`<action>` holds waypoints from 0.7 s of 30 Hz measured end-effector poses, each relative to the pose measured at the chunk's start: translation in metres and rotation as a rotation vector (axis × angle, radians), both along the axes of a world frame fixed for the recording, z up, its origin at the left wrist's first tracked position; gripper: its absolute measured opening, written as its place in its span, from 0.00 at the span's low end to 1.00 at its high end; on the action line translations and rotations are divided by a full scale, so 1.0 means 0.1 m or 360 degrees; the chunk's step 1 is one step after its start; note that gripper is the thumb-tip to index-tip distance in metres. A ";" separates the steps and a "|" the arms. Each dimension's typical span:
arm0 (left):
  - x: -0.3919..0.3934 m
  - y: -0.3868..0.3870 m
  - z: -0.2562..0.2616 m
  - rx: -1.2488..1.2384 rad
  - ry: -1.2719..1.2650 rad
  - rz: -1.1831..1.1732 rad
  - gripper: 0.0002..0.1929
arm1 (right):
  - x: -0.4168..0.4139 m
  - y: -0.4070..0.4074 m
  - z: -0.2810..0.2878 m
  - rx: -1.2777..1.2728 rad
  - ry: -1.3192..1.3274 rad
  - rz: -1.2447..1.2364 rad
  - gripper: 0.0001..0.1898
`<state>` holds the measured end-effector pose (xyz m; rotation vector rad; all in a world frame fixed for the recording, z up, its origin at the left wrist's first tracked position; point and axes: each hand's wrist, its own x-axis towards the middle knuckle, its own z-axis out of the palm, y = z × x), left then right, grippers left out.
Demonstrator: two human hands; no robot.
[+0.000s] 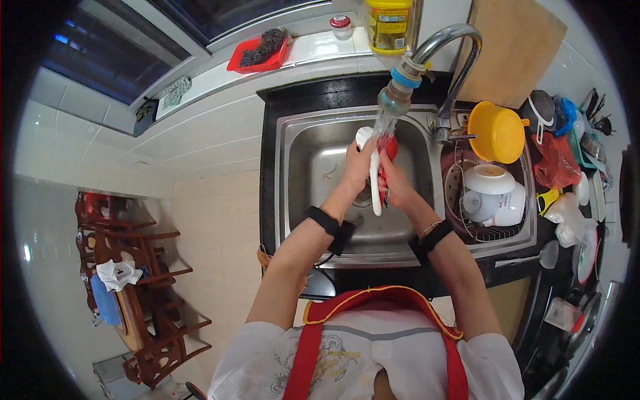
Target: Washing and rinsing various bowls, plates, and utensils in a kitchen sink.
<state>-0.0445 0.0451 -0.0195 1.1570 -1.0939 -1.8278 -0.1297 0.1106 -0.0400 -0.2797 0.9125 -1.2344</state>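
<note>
Over the stainless steel sink basin point(310, 200), my left hand point(356, 164) grips a long white spoon point(376, 192). Its rounded end points toward the faucet and its handle toward me. Close beside it, my right hand point(396, 181) is closed on a red utensil point(391, 148) with a rounded end, its exact kind partly hidden by my fingers. A stream of water point(384, 125) falls from the faucet's filter head point(395, 97) onto both things. Part of the drain point(362, 196) shows beneath my hands.
Right of the basin, a wire dish rack point(480, 233) holds a white bowl point(487, 180) and other dishes, with a yellow colander-like basin point(496, 132) behind. The curved faucet point(467, 35) arches overhead. A red tray point(265, 62) with scouring pads sits on the ledge.
</note>
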 end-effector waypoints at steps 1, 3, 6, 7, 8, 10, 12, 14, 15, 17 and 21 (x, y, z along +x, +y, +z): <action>0.02 -0.02 -0.07 -0.0049 0.0030 0.0094 0.13 | 0.02 0.00 0.03 -0.0001 -0.0001 0.0006 0.19; 0.02 -0.02 -0.01 -0.0144 -0.0110 0.0210 0.12 | 0.00 0.02 0.09 0.0055 0.0083 0.0010 0.21; 0.10 -0.12 -0.17 -0.0218 -0.0246 0.0183 0.11 | 0.02 0.02 0.01 0.0160 -0.0026 -0.0131 0.16; 0.13 -0.13 -0.22 -0.0223 -0.0248 0.0189 0.11 | 0.03 0.02 0.00 0.0154 -0.0027 -0.0125 0.16; 0.13 -0.09 -0.15 -0.0093 -0.0213 0.0080 0.12 | 0.05 0.03 0.05 0.0165 0.0065 -0.0130 0.15; 0.14 -0.02 -0.09 0.0039 -0.0179 -0.0029 0.14 | 0.06 0.03 0.04 0.0179 0.0157 -0.0135 0.14; 0.16 0.04 -0.04 -0.0047 -0.0217 -0.0279 0.19 | 0.05 0.01 -0.05 0.0209 0.0165 -0.0146 0.12; 0.13 0.14 0.01 0.0020 -0.0193 -0.0304 0.21 | 0.01 -0.01 -0.14 0.0214 0.0139 -0.0168 0.12; 0.12 0.19 0.05 0.0088 -0.0170 -0.0326 0.24 | -0.01 -0.01 -0.18 0.0220 0.0112 -0.0189 0.12; 0.11 0.25 0.09 0.0121 -0.0113 -0.0329 0.25 | -0.06 0.00 -0.22 0.0221 0.0075 -0.0139 0.12; 0.11 0.21 -0.15 -0.0250 -0.0056 -0.0036 0.24 | 0.02 0.02 -0.12 0.0234 0.0367 -0.0057 0.12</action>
